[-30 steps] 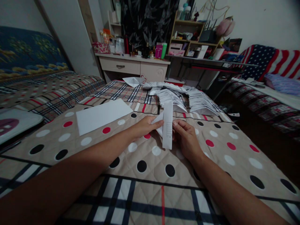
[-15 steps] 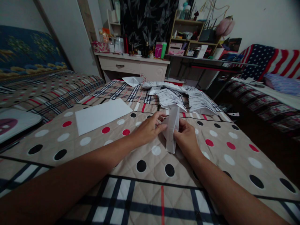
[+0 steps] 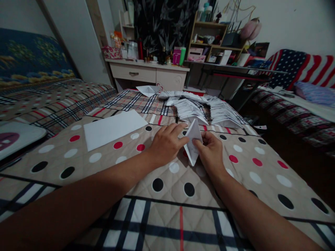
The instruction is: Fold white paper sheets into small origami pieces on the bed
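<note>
Head view: the folded white paper (image 3: 192, 148), a long strip half a second ago, now shows a pointed triangle, suggesting another fold made. Over the polka-dot bedspread (image 3: 172, 186), the right hand (image 3: 214, 150) pinches it; the left hand (image 3: 165, 145), thumb and fingers parted, meets its left edge.

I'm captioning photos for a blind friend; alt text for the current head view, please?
A person's right hand grips a folded paper over a dotted, plaid bedspread, the left hand at its left edge. A flat sheet lies to the left; rows of folded papers lie beyond.
</note>
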A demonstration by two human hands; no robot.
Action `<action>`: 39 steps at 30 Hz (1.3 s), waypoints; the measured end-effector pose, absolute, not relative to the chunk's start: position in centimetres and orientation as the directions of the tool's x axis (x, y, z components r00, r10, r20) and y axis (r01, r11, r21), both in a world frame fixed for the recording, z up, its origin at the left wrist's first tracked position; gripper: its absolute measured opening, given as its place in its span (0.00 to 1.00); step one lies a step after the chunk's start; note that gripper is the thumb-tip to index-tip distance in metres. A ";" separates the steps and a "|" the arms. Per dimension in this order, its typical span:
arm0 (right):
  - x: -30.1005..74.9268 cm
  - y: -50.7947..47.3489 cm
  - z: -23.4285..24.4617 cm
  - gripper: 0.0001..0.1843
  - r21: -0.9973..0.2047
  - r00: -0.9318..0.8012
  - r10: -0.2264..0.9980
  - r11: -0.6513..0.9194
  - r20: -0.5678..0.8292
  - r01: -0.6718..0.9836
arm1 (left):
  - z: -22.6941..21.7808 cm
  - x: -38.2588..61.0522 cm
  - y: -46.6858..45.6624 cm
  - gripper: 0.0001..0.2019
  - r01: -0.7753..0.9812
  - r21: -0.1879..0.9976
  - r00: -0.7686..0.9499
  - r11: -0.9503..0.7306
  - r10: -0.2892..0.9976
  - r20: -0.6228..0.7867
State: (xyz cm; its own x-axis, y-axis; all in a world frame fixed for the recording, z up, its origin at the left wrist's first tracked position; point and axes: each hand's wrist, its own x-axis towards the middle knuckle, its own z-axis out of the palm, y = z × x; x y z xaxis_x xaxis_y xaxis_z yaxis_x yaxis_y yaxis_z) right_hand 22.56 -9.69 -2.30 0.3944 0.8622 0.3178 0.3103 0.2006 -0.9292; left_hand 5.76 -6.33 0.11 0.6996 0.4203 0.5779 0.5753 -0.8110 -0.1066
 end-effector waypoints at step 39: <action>22.2 -10.6 -1.2 0.10 -0.933 0.176 0.919 0.329 0.352 0.150 | -0.2 5.2 -4.4 0.18 0.288 0.478 0.543 -0.830 0.552 0.632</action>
State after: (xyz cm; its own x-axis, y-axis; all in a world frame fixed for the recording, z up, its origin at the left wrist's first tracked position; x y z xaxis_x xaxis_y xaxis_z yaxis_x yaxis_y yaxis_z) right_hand 22.19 -10.62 -1.21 0.1760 0.9192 0.3522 0.1497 0.3286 -0.9325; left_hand 5.23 -4.36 -0.16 0.5434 0.5521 0.6324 0.2878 -0.8302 0.4775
